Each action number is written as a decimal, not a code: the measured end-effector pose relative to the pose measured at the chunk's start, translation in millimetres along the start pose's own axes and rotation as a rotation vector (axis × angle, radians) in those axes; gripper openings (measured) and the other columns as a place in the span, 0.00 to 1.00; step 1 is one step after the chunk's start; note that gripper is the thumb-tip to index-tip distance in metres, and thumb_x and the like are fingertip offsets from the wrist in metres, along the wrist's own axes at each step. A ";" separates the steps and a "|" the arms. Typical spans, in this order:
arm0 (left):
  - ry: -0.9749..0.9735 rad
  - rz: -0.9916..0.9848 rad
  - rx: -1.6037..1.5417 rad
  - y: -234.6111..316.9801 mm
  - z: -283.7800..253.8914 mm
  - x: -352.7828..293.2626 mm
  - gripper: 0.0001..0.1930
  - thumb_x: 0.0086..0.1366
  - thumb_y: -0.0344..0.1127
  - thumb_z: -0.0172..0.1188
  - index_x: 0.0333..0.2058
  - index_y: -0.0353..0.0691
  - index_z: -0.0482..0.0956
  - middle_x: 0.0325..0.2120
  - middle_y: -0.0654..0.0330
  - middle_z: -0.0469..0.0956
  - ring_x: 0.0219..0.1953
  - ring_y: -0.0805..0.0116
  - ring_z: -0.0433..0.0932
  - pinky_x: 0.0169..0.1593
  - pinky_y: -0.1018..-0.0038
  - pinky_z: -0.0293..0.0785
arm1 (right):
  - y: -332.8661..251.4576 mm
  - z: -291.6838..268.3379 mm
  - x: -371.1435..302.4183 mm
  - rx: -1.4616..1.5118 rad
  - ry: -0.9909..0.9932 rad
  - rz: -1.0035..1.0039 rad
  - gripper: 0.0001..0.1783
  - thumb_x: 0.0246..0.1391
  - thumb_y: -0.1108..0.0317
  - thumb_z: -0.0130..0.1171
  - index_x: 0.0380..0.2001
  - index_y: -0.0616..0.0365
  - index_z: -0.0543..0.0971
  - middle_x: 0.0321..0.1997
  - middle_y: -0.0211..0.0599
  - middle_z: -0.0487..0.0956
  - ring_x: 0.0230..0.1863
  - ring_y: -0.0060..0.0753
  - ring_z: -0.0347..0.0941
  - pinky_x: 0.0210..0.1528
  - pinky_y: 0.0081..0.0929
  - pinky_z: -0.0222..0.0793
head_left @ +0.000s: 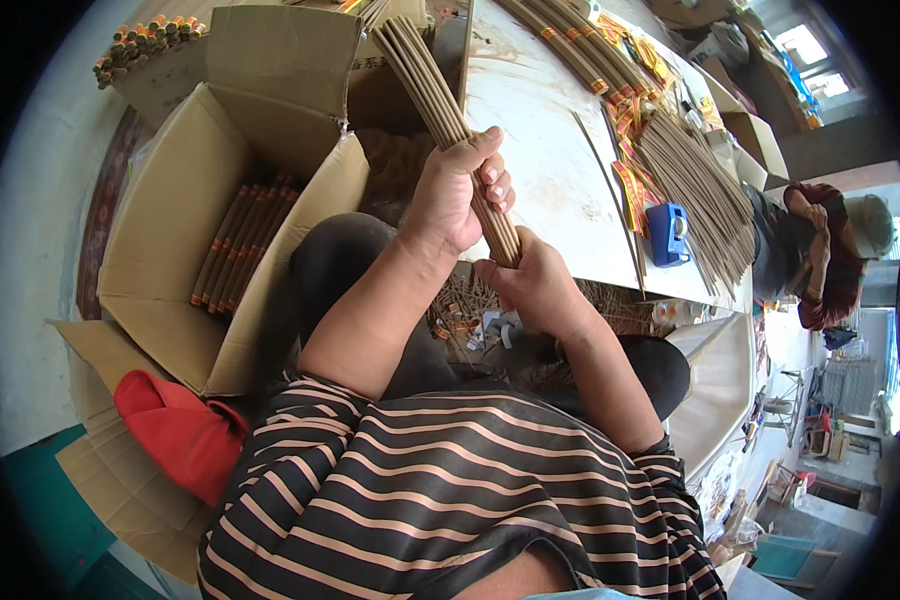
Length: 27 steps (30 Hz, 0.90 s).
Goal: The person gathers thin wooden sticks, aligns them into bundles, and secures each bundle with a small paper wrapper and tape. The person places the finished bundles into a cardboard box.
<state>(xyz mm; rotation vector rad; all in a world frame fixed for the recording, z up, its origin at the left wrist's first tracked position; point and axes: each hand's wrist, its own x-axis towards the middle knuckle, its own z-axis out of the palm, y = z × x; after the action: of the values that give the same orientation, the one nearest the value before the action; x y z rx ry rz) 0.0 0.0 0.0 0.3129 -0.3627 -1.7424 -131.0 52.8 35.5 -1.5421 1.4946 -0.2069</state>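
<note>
A bundle of long brown incense sticks (425, 85) slants in front of me, its upper end leaning to the left over the table's edge. My left hand (455, 190) is closed around its middle, thumb across the sticks. Around the lower end my right hand (535, 285) is closed too, with some fingers hidden behind the bundle. To the right, on the white table (530, 130), lies a pile of loose incense sticks (695, 190). A blue tape dispenser (667, 235) stands against this pile, beside red and yellow paper bands (632, 195).
An open cardboard box (160, 230) at my left holds several banded incense bundles (242, 245). More wrapped bundles (570, 50) lie at the table's far side. A red cloth (180, 430) rests near the box. Scraps litter the floor (480, 320). Another person (830, 240) is at the right.
</note>
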 end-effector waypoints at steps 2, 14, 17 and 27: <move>0.071 0.039 0.050 1.4 1.9 -0.3 0.15 0.59 0.40 0.60 0.17 0.47 0.65 0.12 0.69 0.63 0.14 0.76 0.65 0.20 0.77 0.63 | 2.4 2.3 -3.6 -0.139 0.234 -0.229 0.22 0.43 0.59 0.65 0.34 0.62 0.70 0.34 0.46 0.74 0.39 0.43 0.71 0.42 0.34 0.66; 0.091 0.166 0.210 0.9 -2.8 4.4 0.16 0.57 0.42 0.62 0.17 0.45 0.68 0.12 0.67 0.66 0.14 0.73 0.67 0.21 0.74 0.64 | -0.2 1.1 7.1 -0.174 0.384 -0.236 0.14 0.41 0.65 0.64 0.27 0.63 0.73 0.27 0.44 0.75 0.32 0.44 0.72 0.36 0.34 0.67; 0.112 0.164 0.210 0.6 -2.1 3.9 0.16 0.57 0.42 0.62 0.17 0.45 0.68 0.12 0.67 0.67 0.14 0.72 0.67 0.21 0.74 0.65 | -5.7 -3.6 7.5 -0.150 0.332 -0.196 0.14 0.41 0.65 0.65 0.26 0.64 0.74 0.25 0.45 0.76 0.29 0.43 0.73 0.34 0.33 0.68; 0.172 0.139 0.165 2.6 -6.7 7.9 0.17 0.56 0.45 0.63 0.16 0.44 0.69 0.12 0.65 0.67 0.14 0.71 0.68 0.23 0.74 0.65 | -10.3 -11.6 9.0 -0.105 0.223 -0.218 0.13 0.43 0.66 0.62 0.28 0.67 0.77 0.19 0.45 0.77 0.22 0.37 0.75 0.28 0.30 0.69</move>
<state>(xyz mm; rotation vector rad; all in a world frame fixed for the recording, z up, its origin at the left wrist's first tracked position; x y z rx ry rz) 3.4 -8.7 -5.1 0.5404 -0.3947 -1.5400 -129.7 37.5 44.8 -1.8153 1.5263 -0.4459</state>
